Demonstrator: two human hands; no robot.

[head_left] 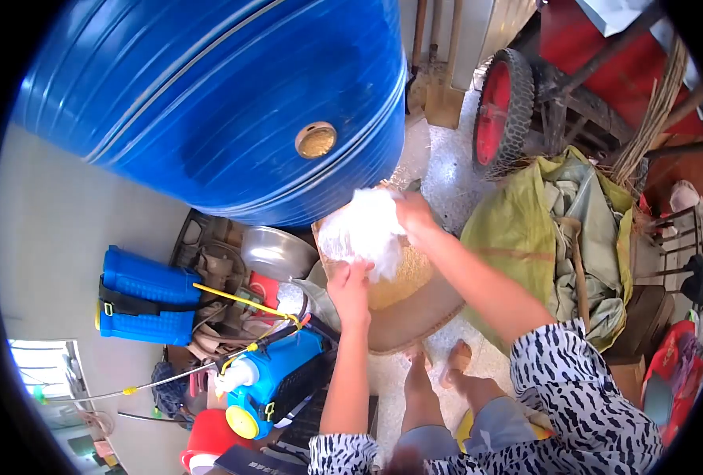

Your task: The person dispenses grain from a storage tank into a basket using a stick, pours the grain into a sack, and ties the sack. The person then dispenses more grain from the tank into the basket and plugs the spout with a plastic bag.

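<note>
Both hands, left (350, 297) and right (415, 218), pinching white plastic (crumpled), over basket (438, 313) of grain (395, 286), blue tank (248, 103) just beside.

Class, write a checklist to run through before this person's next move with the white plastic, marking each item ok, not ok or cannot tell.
1. Left hand gripping the white plastic: ok.
2. Right hand gripping it too: ok.
3. Grain in the container below fully in view: not ok, plastic and hands hide part.
4. Opening in the blue tank uncovered: ok, grain shows there.
5. Plastic free of tears: cannot tell.
</note>
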